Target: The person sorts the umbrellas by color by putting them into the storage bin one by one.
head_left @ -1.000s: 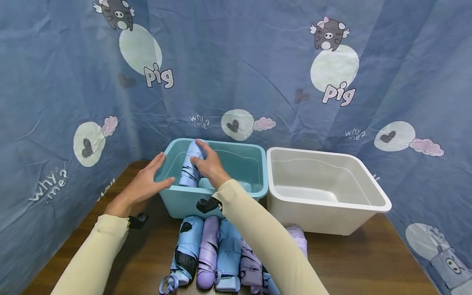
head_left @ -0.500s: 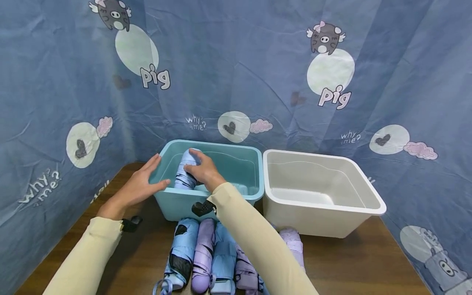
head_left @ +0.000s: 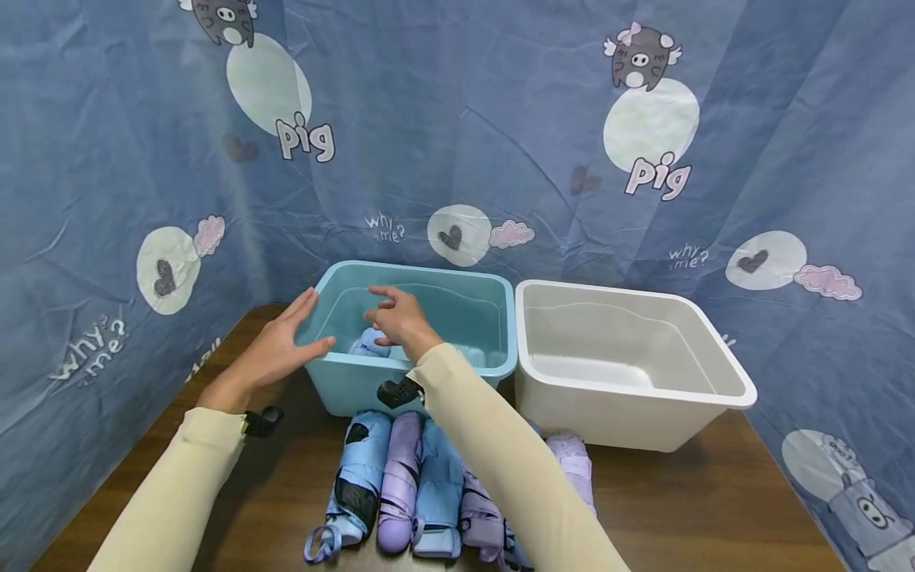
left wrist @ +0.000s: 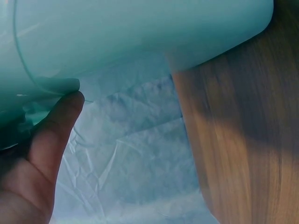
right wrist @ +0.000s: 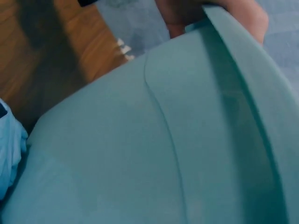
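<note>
A light blue folded umbrella lies low inside the teal bin, at its left end. Only part of it shows above the front rim. Over it hangs my right hand, index finger extended and the others loosely bent, apparently holding nothing. At the bin's left front corner my left hand rests on the rim, thumb and fingers spread. In the left wrist view one fingertip touches the teal edge. The right wrist view shows mostly the bin's outer wall.
Several folded umbrellas lie side by side before the bin, among them a blue one, a purple one and a lilac one. My right forearm covers part of the row. A white bin stands right of the teal one.
The light blue umbrella, held upright in my right hand earlier, has gone down into the teal bin and been let go. My left hand has stayed at the rim.
</note>
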A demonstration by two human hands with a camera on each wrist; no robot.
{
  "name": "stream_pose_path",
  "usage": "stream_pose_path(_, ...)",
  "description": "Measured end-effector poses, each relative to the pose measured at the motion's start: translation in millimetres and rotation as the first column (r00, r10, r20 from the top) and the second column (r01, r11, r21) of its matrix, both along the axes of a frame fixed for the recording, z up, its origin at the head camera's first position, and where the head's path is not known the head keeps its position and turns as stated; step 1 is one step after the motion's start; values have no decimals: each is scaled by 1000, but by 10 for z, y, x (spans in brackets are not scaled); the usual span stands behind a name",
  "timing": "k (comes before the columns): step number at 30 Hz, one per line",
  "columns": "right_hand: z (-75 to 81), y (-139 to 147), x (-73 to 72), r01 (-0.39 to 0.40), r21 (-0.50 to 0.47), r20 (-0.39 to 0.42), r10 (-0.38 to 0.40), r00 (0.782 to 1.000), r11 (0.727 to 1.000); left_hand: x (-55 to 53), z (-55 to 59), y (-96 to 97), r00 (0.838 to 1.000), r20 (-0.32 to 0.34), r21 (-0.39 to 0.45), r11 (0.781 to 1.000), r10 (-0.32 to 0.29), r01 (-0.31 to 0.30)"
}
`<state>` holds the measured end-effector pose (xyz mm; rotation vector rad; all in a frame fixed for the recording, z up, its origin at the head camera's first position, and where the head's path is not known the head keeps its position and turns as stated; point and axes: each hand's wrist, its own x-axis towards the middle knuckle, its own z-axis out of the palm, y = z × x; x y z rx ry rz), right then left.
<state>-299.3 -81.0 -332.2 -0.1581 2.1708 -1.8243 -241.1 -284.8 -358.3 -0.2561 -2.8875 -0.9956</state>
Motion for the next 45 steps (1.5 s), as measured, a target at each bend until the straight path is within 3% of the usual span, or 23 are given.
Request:
stream_pose_path(9,121,199,24,-35,-97,-38,31,999,995,-33,47,24,1000,-21,15,1000,-15,16)
stream_pose_path(14,148,359,108,-80,-103,-76,72,995,992,18,78,-40,1000,-29,18,1000,2,-2)
stream_pose_path(21,156,733,227,-101,-103,-139,87,987,990,35,41,-22,998,-50,40,999,-23,25)
stream_pose_path(28,221,1133,353,-88,-62,-232,71,970,994,11,0,-2,992,-110,61,996,-58,65)
stream_pose_path(36,258,1501,406,-55,-75,-296,31,955,996,7,42,15,989,-135,84,993,-67,78)
stream_pose_path(45,345,1905,558,-31,-49,-303,15,953,998,-5,-12,16,993,-103,78,995,-51,59)
